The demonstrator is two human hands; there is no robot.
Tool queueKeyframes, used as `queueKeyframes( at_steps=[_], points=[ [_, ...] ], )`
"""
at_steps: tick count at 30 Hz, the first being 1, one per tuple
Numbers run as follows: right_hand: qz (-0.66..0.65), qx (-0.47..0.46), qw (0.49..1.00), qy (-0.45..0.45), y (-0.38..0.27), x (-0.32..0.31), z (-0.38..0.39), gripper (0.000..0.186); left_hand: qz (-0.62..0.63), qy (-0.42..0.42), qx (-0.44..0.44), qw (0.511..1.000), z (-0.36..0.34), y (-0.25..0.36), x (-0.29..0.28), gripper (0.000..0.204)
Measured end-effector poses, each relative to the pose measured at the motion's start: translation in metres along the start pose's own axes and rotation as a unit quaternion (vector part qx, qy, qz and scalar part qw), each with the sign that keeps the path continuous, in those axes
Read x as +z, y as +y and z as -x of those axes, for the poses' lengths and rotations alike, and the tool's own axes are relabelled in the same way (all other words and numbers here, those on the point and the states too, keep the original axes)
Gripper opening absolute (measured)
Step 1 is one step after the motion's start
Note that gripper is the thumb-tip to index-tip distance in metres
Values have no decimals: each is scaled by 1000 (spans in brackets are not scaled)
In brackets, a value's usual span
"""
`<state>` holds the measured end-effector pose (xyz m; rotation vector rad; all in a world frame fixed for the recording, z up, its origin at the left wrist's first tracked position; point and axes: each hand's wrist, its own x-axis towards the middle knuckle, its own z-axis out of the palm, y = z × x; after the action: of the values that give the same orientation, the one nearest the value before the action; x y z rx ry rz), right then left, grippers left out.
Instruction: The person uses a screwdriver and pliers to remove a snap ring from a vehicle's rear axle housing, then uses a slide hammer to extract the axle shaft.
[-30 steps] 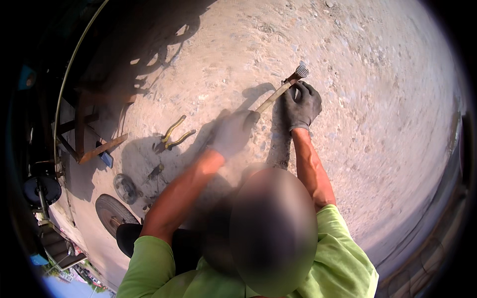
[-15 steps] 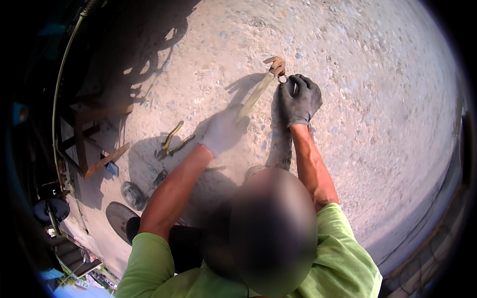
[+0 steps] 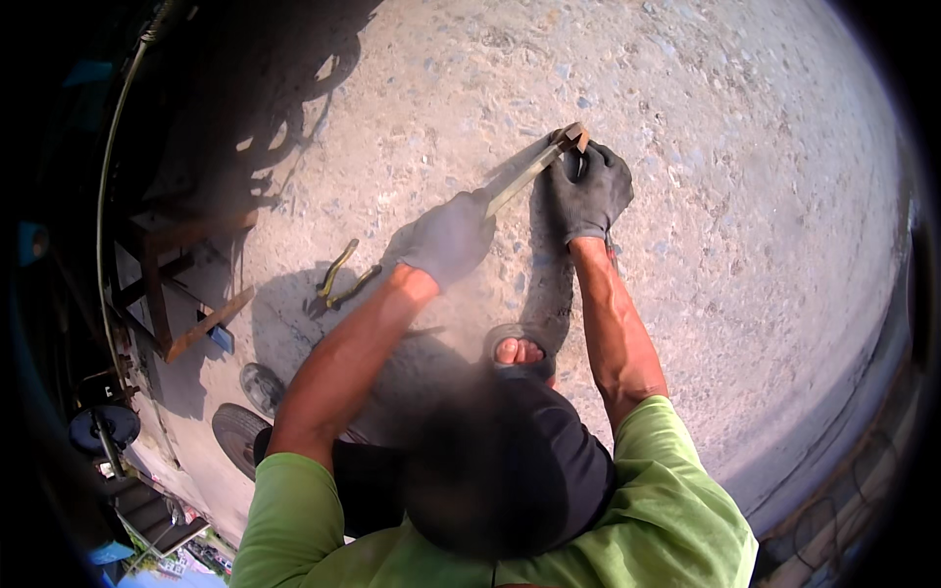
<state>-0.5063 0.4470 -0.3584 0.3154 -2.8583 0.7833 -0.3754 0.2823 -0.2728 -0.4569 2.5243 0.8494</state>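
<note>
My left hand [image 3: 446, 235], gloved and blurred, grips the pale handle of a hammer [image 3: 521, 181], whose rusty head is at the fingertips of my right hand [image 3: 591, 196]. That dark-gloved hand is low at the rough concrete ground [image 3: 735, 196], fingers curled; whatever they pinch is hidden. Open yellow-handled pliers [image 3: 343, 284] lie left of my left hand, beside my shadow. My sandalled foot [image 3: 520, 351] shows between my forearms.
At the left are a rusty angle-iron frame [image 3: 201, 328], a grey metal piece [image 3: 263, 390], a tyre [image 3: 235, 439] and a black disc [image 3: 105, 428]. A long pale rod or hose curves along the shaded left side.
The hammer head rose up-left, then came down onto my right fingertips, where a small ring showed half a second ago. My right hand stayed nearly still. My foot came into sight.
</note>
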Motion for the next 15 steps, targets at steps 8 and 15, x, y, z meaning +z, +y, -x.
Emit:
queueKeyframes(
  at_steps=[8, 15],
  points=[
    [-38, -3, 999, 4, 3, 0, -1, 28, 86, 24, 3, 996, 2, 2, -7, 31],
    [-51, 12, 999, 4, 1, -3, -1, 26, 73, 63, 22, 995, 3, 6, 4, 34]
  ],
)
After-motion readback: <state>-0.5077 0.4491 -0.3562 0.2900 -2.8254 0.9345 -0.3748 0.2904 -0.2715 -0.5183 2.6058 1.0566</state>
